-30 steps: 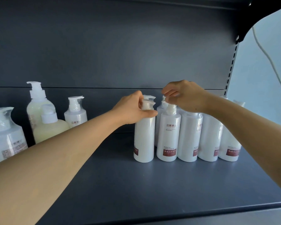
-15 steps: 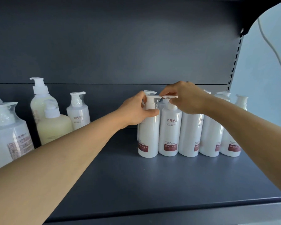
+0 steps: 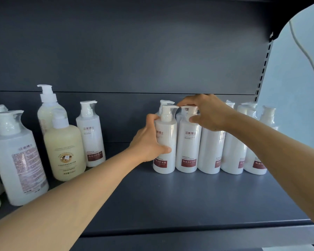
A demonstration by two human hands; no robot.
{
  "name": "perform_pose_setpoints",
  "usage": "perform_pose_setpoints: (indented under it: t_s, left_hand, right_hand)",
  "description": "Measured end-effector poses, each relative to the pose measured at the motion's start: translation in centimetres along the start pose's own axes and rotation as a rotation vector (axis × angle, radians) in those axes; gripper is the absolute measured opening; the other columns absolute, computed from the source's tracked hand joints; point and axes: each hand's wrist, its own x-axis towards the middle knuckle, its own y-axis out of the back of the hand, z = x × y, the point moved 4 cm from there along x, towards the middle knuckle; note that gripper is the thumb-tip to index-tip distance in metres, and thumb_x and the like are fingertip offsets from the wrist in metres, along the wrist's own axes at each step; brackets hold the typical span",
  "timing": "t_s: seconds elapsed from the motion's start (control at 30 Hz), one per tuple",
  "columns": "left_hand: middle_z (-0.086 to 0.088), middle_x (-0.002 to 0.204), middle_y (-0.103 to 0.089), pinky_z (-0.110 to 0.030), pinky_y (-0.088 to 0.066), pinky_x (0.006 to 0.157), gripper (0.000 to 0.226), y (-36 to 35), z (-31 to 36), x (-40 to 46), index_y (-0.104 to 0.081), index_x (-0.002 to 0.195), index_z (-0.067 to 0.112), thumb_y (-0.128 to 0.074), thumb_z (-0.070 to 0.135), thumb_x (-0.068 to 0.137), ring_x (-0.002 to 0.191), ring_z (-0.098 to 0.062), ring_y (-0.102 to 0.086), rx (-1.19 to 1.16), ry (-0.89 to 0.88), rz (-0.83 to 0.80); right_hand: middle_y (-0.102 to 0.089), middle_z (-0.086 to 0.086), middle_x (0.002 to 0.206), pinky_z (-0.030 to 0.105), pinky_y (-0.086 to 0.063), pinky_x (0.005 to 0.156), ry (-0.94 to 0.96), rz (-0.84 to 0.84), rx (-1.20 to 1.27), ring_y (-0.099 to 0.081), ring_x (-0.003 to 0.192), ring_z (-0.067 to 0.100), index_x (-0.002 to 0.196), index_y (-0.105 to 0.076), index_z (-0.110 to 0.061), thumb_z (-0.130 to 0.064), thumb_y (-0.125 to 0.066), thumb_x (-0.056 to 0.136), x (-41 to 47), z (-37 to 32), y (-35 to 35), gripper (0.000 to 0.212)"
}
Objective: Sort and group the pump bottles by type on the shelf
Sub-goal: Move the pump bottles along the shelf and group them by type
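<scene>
Shelf (image 3: 170, 205): dark grey metal deck, matte, with dark back panel (image 3: 134, 51) and a slotted upright (image 3: 263, 69) at its right rear corner. Pale wall (image 3: 297, 87) with a hanging cable (image 3: 301, 44) beyond the right end

Left end of shelf, mixed group: large translucent bottle (image 3: 20, 156) at front, cream-coloured round bottle (image 3: 65, 151), a taller pale pump bottle (image 3: 47, 109) behind it, and one stray white keratin conditioner bottle (image 3: 92, 134) toward the rear

Right half of shelf: row of white keratin conditioner bottles (image 3: 212, 153) standing shoulder to shoulder, upright, labels facing front; at least one more behind the row

Left hand (image 3: 149, 140): wrapped around the body of the leftmost row bottle (image 3: 166, 140), thumb across its front. Bottle stands on the deck, touching its neighbour

Right hand (image 3: 207, 113): pinched on the pump head of the second row bottle (image 3: 188, 142), fingertips around the nozzle

Judgement: grouping mostly done; the stray conditioner at the left is not yet joined

Risks: row is tightly packed, so a sideways nudge could topple several bottles; twisting the wrapped pump head could turn the whole bottle and hide its label; film over the pumps looks slippery
</scene>
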Motion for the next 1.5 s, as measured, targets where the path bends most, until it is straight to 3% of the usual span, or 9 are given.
perform_pose_setpoints:
  t_s: [0.1,0.33,0.6,0.77,1.0,1.23,1.5]
  left_hand:
    - [0.004,0.112,-0.056,-0.046,-0.053,0.084,0.075,-0.3,-0.1,0.1,-0.022,0.119,0.031,-0.077,0.023,0.069,0.100,-0.021,-0.058,0.040,0.013,0.049]
    - [0.002,0.112,-0.055,-0.045,-0.054,0.081,0.073,-0.6,0.0,0.0,-0.022,0.113,0.030,-0.078,0.028,0.067,0.097,-0.022,-0.059,0.107,0.024,0.130]
    - [0.003,0.111,-0.056,-0.041,-0.054,0.078,0.071,-0.7,0.2,-0.4,-0.023,0.111,0.029,-0.079,0.029,0.068,0.095,-0.021,-0.060,0.143,0.041,0.177]
    - [0.003,0.114,-0.056,-0.044,-0.054,0.081,0.072,-0.6,0.5,-0.7,-0.022,0.115,0.030,-0.077,0.031,0.069,0.098,-0.021,-0.060,0.155,0.050,0.155]
    - [-0.003,0.125,-0.047,-0.043,-0.049,0.094,0.094,1.4,0.3,-1.9,-0.009,0.142,0.030,-0.075,0.032,0.075,0.110,-0.022,-0.053,0.188,0.110,0.065]
    - [-0.004,0.129,-0.047,-0.042,-0.046,0.094,0.070,8.9,-0.5,-5.0,-0.031,0.134,0.023,-0.071,0.032,0.078,0.113,-0.023,-0.051,0.389,0.083,0.208]
    - [0.002,0.124,-0.052,-0.033,-0.042,0.087,0.045,18.8,-2.0,-8.6,-0.048,0.120,0.021,-0.067,0.025,0.080,0.117,-0.021,-0.045,0.778,-0.027,0.361]
  right_hand:
    - [-0.054,-0.004,0.133,0.020,-0.032,0.091,-0.003,0.014,0.001,-0.049,0.114,0.017,0.128,-0.055,-0.021,-0.004,-0.064,0.084,0.0,0.2,-0.1,0.048]
    - [-0.054,-0.005,0.134,0.024,-0.037,0.096,0.006,0.038,-0.006,-0.050,0.117,0.019,0.128,-0.056,-0.023,-0.004,-0.063,0.084,-0.1,0.1,0.0,0.048]
    - [-0.056,-0.001,0.130,0.027,-0.040,0.091,0.012,0.017,-0.001,-0.050,0.102,0.020,0.129,-0.053,-0.023,-0.006,-0.059,0.085,-0.2,0.4,0.1,0.048]
    - [-0.055,0.001,0.131,0.028,-0.041,0.090,0.013,-0.020,-0.005,-0.052,0.106,0.021,0.130,-0.050,-0.020,-0.008,-0.059,0.086,-0.2,0.4,0.1,0.047]
    - [-0.048,0.006,0.137,0.029,-0.038,0.097,0.035,-0.010,0.019,-0.046,0.124,0.024,0.139,-0.038,-0.017,-0.020,-0.061,0.087,-0.1,-1.9,2.0,0.057]
    - [-0.044,0.002,0.141,0.024,-0.035,0.096,0.182,-0.014,0.122,-0.043,0.129,0.019,0.139,-0.038,-0.018,-0.022,-0.059,0.089,2.3,-9.7,1.5,0.055]
    - [-0.042,0.002,0.144,0.026,-0.035,0.098,0.133,-0.150,0.212,-0.043,0.129,0.019,0.144,-0.031,-0.023,-0.020,-0.057,0.090,7.5,-15.7,-3.2,0.060]
